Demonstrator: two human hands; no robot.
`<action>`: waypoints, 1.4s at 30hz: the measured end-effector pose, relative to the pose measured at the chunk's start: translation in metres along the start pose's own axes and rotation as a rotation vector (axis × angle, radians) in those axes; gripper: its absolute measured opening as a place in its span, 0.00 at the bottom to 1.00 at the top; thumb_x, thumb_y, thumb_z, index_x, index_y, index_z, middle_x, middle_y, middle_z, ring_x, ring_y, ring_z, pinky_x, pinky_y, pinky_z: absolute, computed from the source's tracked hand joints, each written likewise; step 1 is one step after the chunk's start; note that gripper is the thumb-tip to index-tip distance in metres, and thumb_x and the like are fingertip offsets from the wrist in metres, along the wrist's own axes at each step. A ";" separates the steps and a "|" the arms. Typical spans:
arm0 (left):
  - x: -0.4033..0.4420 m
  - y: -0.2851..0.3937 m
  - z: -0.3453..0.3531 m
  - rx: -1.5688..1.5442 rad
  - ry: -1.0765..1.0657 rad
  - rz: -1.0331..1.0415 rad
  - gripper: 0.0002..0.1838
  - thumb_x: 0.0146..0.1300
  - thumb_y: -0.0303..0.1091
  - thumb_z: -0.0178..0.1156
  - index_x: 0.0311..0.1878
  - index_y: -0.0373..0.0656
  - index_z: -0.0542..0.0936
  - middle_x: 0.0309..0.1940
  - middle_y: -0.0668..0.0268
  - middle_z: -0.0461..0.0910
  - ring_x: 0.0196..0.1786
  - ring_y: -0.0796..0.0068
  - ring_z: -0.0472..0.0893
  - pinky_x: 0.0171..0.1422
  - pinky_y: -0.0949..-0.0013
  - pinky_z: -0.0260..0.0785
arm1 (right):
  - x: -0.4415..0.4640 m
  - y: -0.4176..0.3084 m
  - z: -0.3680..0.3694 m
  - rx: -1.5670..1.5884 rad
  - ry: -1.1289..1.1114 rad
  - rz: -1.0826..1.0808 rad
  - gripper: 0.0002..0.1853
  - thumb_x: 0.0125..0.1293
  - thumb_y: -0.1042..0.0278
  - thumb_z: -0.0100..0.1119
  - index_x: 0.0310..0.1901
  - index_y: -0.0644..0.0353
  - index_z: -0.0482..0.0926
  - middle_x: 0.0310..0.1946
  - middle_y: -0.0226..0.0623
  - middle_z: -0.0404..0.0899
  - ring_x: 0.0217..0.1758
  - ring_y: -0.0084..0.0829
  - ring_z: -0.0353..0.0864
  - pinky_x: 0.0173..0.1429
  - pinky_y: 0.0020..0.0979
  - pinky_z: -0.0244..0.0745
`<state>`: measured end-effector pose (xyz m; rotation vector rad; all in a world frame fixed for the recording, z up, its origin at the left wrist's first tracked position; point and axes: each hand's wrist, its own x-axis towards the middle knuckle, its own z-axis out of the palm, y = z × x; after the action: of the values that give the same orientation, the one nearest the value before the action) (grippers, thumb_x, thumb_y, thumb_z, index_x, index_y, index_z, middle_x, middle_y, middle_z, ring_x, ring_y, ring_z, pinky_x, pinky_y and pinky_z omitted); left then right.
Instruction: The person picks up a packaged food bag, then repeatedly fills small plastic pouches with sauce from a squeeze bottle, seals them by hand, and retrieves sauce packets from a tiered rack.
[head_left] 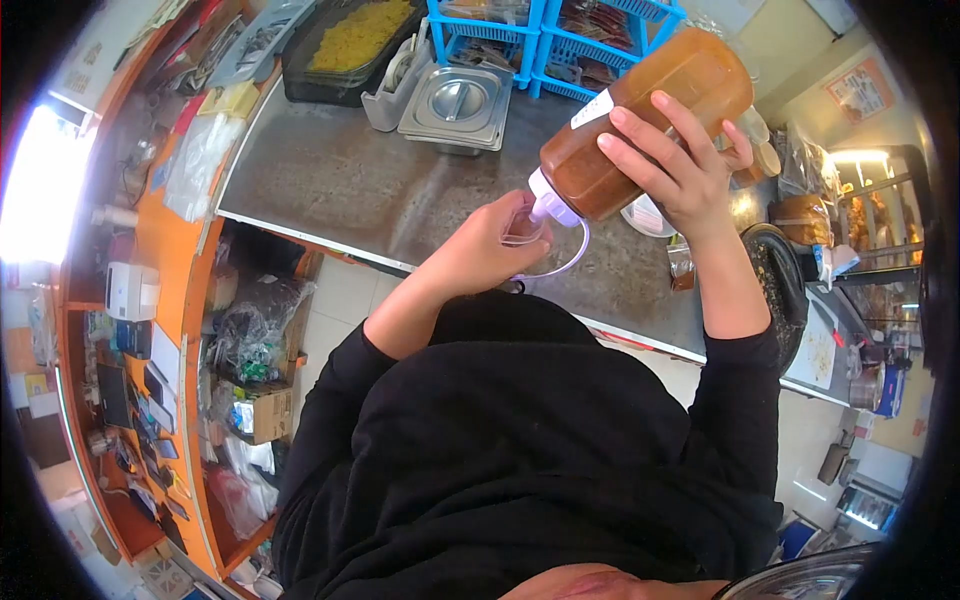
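One head-worn camera looks forward and steeply down, close over the black top [490, 440] at six o'clock, left hand [485, 250] near centre, right hand [685, 170] at two, counter [455, 178] towards twelve.

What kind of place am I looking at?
Probably a small food shop's prep area: a lidded metal container and a dark tray of yellow food stand on the counter, and the right hand tips a squeeze bottle with brown contents.
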<state>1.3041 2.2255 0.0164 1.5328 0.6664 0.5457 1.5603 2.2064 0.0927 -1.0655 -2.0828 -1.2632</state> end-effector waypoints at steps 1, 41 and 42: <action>0.000 -0.003 0.000 -0.007 -0.003 0.004 0.17 0.63 0.30 0.63 0.53 0.36 0.72 0.43 0.69 0.78 0.46 0.83 0.76 0.53 0.73 0.69 | 0.000 -0.001 0.000 0.011 -0.012 0.018 0.20 0.62 0.60 0.56 0.54 0.21 0.76 0.58 0.03 0.77 0.62 0.17 0.73 0.68 0.40 0.41; 0.045 0.004 0.129 -0.209 0.075 0.118 0.16 0.70 0.29 0.57 0.58 0.34 0.73 0.49 0.61 0.81 0.51 0.79 0.79 0.54 0.74 0.71 | -0.134 -0.055 -0.051 1.523 0.038 1.353 0.04 0.60 0.75 0.68 0.37 0.61 0.86 0.38 0.33 0.85 0.40 0.19 0.79 0.45 0.23 0.69; 0.046 -0.003 0.133 -0.284 0.119 0.097 0.13 0.69 0.28 0.58 0.54 0.34 0.75 0.46 0.61 0.82 0.47 0.79 0.80 0.51 0.75 0.72 | -0.139 -0.052 -0.054 1.520 0.039 1.364 0.04 0.60 0.75 0.68 0.37 0.61 0.85 0.38 0.33 0.85 0.41 0.19 0.79 0.44 0.23 0.69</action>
<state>1.4295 2.1623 0.0016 1.2773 0.5795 0.7764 1.5992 2.0924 -0.0097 -1.0855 -1.0564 0.8456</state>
